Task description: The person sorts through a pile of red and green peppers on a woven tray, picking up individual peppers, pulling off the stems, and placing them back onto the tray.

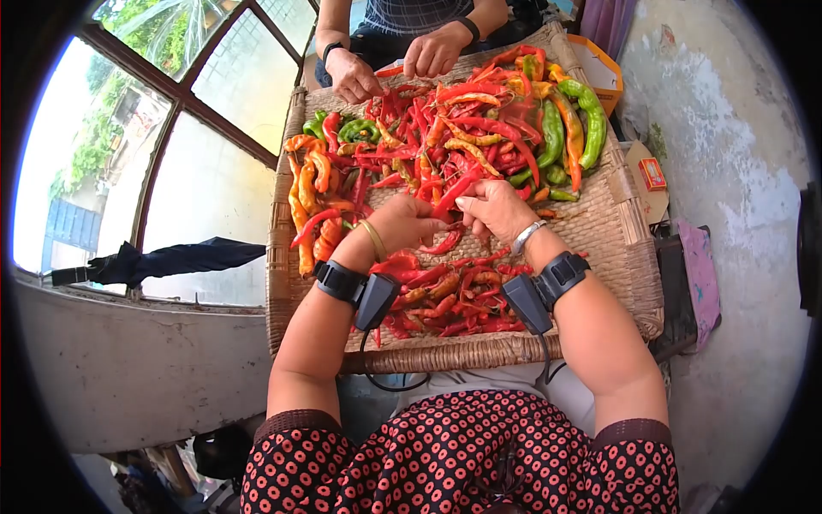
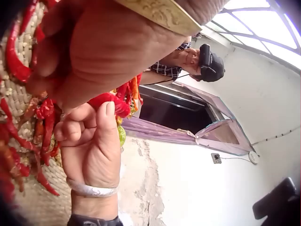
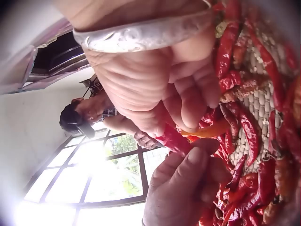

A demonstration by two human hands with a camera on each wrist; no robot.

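Note:
Over the woven tray (image 1: 629,248), both hands meet at one red chili pepper (image 1: 452,199). My right hand (image 1: 499,210), with a silver bangle at its wrist, pinches the pepper (image 2: 110,100) between thumb and curled fingers. From the other side my left hand (image 1: 396,227), below a gold bangle, grips the pepper's lower end (image 3: 175,140); its fingertips partly hide that end. Beyond the hands lies a large heap of red chili peppers (image 1: 419,128). A smaller pile of wrinkled red peppers (image 1: 454,300) lies between the forearms, at the near edge.
Across the tray, another person's hands (image 1: 432,51) work at the heap's far side. Green peppers (image 1: 591,124) lie at the right, orange ones (image 1: 300,197) at the left. A folded dark umbrella (image 1: 180,261) lies along the window sill. An orange-edged box (image 1: 599,73) stands beyond the tray's right edge.

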